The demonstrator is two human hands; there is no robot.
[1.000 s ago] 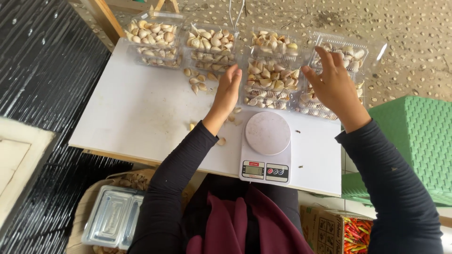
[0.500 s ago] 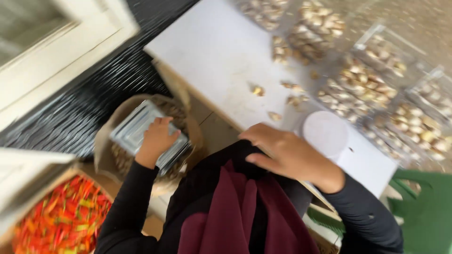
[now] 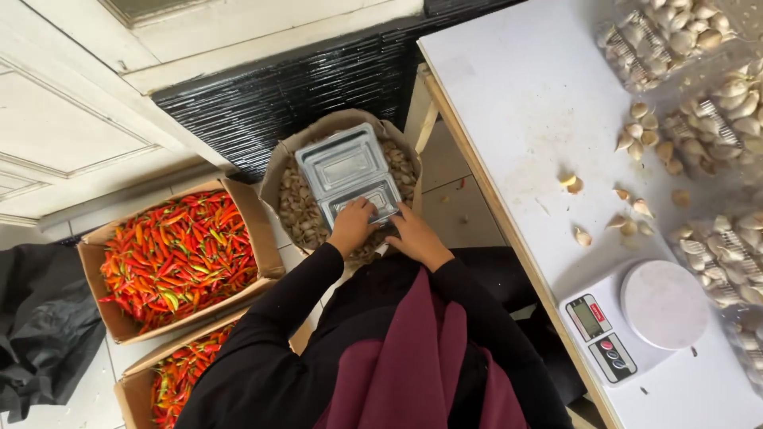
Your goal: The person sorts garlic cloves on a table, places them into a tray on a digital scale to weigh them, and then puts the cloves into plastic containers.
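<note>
A stack of empty clear plastic clamshell containers (image 3: 346, 168) lies on top of a brown sack of garlic cloves (image 3: 296, 213) on the floor beside the table. My left hand (image 3: 352, 228) grips the near edge of the nearest container. Just to its right, my right hand (image 3: 415, 237) holds that same edge at the corner, fingers curled against the plastic. Both arms wear black sleeves. The fingertips are partly hidden under the container's rim.
Two cardboard boxes of red chillies (image 3: 179, 254) (image 3: 176, 372) stand to the left, with a black bag (image 3: 40, 318) beyond them. The white table (image 3: 517, 119) at right carries a digital scale (image 3: 644, 318), garlic-filled clear containers (image 3: 668, 36) and loose cloves (image 3: 632, 214).
My view has swung from the table down to the sack. My left hand reached the clear containers first; my right hand has left the table and joined it on the near edge.
</note>
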